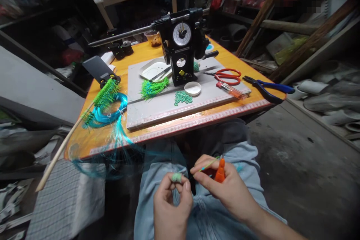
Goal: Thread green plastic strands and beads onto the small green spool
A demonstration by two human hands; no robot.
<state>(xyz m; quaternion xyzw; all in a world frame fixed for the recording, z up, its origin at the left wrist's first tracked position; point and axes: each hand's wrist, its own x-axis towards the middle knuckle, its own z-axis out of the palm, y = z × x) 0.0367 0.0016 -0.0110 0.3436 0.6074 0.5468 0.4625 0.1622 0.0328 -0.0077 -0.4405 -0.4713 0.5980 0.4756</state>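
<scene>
Over my lap, my left hand (170,206) pinches a small pale-green bead (177,177) between thumb and fingers. My right hand (225,187) is closed on an orange-handled tool (220,171) and a thin green strand (208,164) that runs from its fingertips toward the bead. The two hands are close together, just below the front edge of the orange table (168,129).
On the table stand a black winding machine with a dial (182,45), a grey board (157,108), a pile of green beads (183,98), a white lid (192,88), red scissors (227,76), blue pliers (267,88), green strands (153,88) and blue fibre coils (111,110).
</scene>
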